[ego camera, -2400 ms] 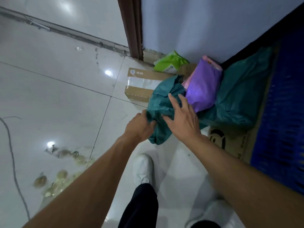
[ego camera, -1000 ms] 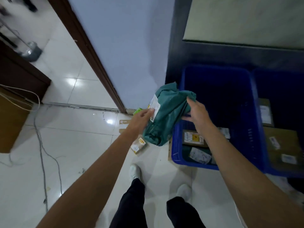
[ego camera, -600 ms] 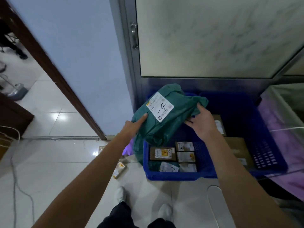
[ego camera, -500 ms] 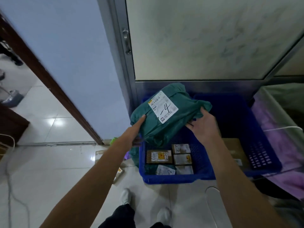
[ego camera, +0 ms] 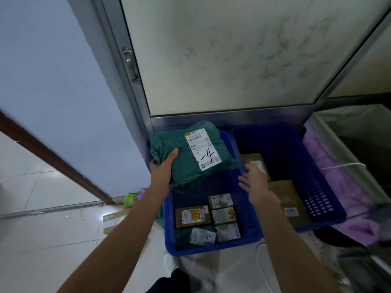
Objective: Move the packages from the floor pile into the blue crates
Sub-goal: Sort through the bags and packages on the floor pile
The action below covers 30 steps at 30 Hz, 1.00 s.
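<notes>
A dark green soft package [ego camera: 182,163] with a white label marked "3-4" lies tilted over the back left corner of the left blue crate [ego camera: 168,227]. My left hand [ego camera: 164,169] holds its left edge, thumb on top and fingers underneath. My right hand [ego camera: 254,180] is off the package, fingers relaxed, hovering over the wall between the two crates. Several small labelled boxes [ego camera: 192,215] sit at the front of the left crate. The right blue crate [ego camera: 317,187] holds flat brown boxes [ego camera: 289,206].
A metal-framed frosted door [ego camera: 232,60] stands right behind the crates. What is left of the floor pile, a light green bag [ego camera: 130,198] and a cardboard box [ego camera: 114,218], lies left of the crates. A bin with purple lining [ego camera: 338,176] stands on the right.
The green package came up from the floor pile and moved right and down over the left crate. My right hand has let go of it and drawn back to the right.
</notes>
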Motion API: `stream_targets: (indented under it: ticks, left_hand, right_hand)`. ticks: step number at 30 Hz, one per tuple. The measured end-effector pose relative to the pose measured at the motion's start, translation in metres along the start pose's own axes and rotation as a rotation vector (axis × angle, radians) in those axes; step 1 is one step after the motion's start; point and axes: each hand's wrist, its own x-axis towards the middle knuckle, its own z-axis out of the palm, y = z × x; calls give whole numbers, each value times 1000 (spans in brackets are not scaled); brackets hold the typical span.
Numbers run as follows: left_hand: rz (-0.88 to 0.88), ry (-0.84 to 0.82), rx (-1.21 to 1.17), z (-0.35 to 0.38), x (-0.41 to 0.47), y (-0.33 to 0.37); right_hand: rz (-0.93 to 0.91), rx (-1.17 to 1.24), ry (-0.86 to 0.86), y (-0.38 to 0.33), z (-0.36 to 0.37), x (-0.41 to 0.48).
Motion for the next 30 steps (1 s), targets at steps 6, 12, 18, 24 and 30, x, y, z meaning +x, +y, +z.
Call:
stream_targets:
  ticks: [6, 12, 18, 24, 30]
  left_hand:
    - [242, -32, 177, 11, 29, 10]
    - [165, -189, 208, 10, 49, 17]
    - [-2, -241, 227, -7, 80, 12]
    - [-91, -104, 290, -8, 99, -26]
    - [-90, -51, 452, 2, 152, -71]
  right_hand:
    - [51, 66, -269, -4, 55, -2]
    - [114, 185, -277, 7, 81, 23]
    - [211, 53, -254, 24, 82, 55]
    - [190, -203, -130, 43, 81, 98]
    - [239, -293, -195, 73, 86, 166]
